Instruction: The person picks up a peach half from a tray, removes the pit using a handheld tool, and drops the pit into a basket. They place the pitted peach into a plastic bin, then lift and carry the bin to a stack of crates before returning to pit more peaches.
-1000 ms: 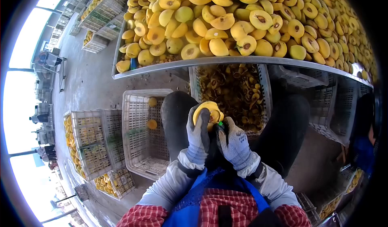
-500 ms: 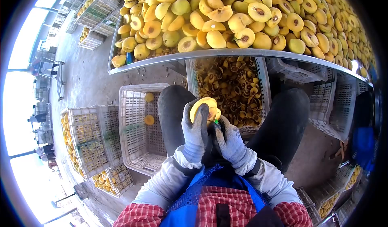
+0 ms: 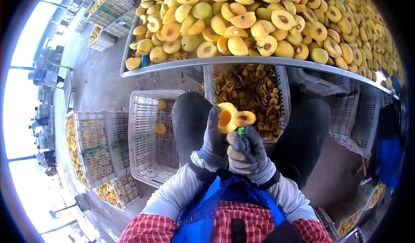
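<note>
Leftmost, my left hand [image 3: 211, 142] reaches away from me, wrist low, fingers up along the left side of the hollowed fruit half [image 3: 225, 118], grasping it. That half is nearer my left grip, its hollow turned up towards me, short of the worktop [image 3: 207, 61]'s near edge and above the scrap crate [image 3: 283, 96]. Touching its right side is the pit piece [image 3: 244, 118], long axis crosswise, just beyond the green-tipped tool [image 3: 241, 131]; what supports it I can't tell. My right hand [image 3: 250, 157] is curled round that tool, which points away from me.
</note>
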Demonstrator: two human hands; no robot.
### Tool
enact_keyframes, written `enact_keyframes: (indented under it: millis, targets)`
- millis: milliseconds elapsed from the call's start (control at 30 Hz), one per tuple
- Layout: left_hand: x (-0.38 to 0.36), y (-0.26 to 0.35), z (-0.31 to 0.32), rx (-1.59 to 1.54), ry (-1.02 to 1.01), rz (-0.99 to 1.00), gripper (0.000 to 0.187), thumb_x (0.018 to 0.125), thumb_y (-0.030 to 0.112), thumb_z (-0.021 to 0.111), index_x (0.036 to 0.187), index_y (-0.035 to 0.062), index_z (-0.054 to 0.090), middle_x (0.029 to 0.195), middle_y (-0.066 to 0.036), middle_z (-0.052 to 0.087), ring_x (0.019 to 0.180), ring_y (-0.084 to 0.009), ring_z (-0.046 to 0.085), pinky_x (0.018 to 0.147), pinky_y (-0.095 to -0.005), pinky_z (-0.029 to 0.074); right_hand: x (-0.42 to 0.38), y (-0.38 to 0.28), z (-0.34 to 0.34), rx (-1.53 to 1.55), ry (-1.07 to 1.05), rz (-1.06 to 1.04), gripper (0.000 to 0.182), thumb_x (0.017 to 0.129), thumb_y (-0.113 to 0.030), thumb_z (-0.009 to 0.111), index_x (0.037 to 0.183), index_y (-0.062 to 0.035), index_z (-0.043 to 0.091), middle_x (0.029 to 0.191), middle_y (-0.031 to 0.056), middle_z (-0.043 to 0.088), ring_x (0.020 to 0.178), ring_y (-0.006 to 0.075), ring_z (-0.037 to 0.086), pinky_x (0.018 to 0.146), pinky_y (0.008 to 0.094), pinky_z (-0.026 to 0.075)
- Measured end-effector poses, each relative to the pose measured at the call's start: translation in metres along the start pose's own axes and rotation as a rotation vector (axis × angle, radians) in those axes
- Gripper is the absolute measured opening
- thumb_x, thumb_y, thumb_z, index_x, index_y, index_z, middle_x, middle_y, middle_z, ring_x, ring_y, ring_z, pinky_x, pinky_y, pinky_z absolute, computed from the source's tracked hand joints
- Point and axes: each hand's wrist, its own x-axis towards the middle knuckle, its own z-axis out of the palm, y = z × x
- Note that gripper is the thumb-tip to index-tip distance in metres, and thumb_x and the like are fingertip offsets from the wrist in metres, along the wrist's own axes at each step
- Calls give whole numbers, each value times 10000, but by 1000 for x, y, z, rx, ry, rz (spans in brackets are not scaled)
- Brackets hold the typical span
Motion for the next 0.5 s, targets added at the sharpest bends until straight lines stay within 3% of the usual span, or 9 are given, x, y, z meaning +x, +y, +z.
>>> enact_keyframes:
  millis: [100, 167, 233, 300, 333, 400, 433, 467, 500]
  targets:
    - [-12, 33, -21, 422, 384, 613, 454, 898, 468, 544, 1133, 80, 559, 1005, -76, 626, 903, -187, 620, 758, -273, 514, -5, -14, -14, -1, 29, -33, 471, 964, -507, 363, 972, -72, 543, 575, -1, 410, 405, 65, 350, 346, 207, 280]
    - [-39, 92, -37, 588, 253, 916, 419, 901, 368, 588, 1141, 27, 548, 999, -103, 610, 915, -198, 607, 778, -324, 505, -13, -19, -28, 41, 184, 0, 484, 962, -510, 368, 946, -67, 564, 578, -2, 409, 405, 70, 345, 350, 207, 277]
    - [-43, 165, -84, 1545, 647, 1228, 430, 863, 311, 644, 1157, 12, 549, 1020, -150, 598, 907, -242, 611, 788, -344, 501, -12, -16, -19, -132, 264, -10, 478, 959, -504, 386, 912, -63, 565, 570, -2, 406, 379, 76, 323, 334, 209, 255]
    - [-40, 201, -102, 2289, 1120, 755, 470, 815, 252, 694, 1184, 6, 537, 1038, -181, 590, 891, -271, 606, 781, -351, 496, -6, -14, -4, -347, 304, -10, 490, 969, -498, 361, 904, -56, 565, 552, -1, 402, 376, 72, 334, 337, 190, 288]
    - [-25, 200, -99, 1940, 827, 1137, 489, 779, 218, 722, 1184, 15, 539, 1048, -168, 594, 893, -264, 602, 764, -343, 495, -1, -13, 2, -443, 370, -10, 486, 958, -515, 377, 869, -66, 542, 532, 0, 392, 359, 72, 315, 325, 193, 274]
    - [-10, 166, -6, 1947, 608, 1229, 444, 779, 191, 723, 1157, 28, 558, 1016, -120, 615, 846, -205, 621, 749, -317, 498, 4, -13, -3, -469, 511, -12, 488, 943, -530, 402, 850, -70, 532, 541, 2, 401, 353, 74, 306, 319, 197, 265]
    - [19, 167, -1, 1731, 441, 1166, 426, 778, 179, 723, 1146, 34, 567, 995, -106, 627, 815, -205, 631, 744, -312, 499, 6, -14, -5, -487, 582, -6, 490, 936, -538, 414, 840, -72, 527, 545, 3, 406, 350, 76, 302, 316, 199, 260]
    - [51, 169, 9, 1736, 326, 1313, 349, 809, 138, 709, 1108, 13, 581, 944, -109, 634, 791, -157, 615, 714, -261, 495, 5, -16, -7, -568, 613, -30, 483, 914, -554, 452, 860, -81, 532, 549, 23, 449, 354, 108, 334, 320, 226, 247]
    - [63, 155, 47, 1832, 472, 1303, 379, 801, 191, 714, 1097, -1, 575, 941, -128, 636, 797, -202, 629, 724, -297, 502, 3, -17, -3, -605, 680, -67, 491, 906, -564, 460, 845, -82, 533, 544, 21, 448, 355, 110, 339, 321, 226, 250]
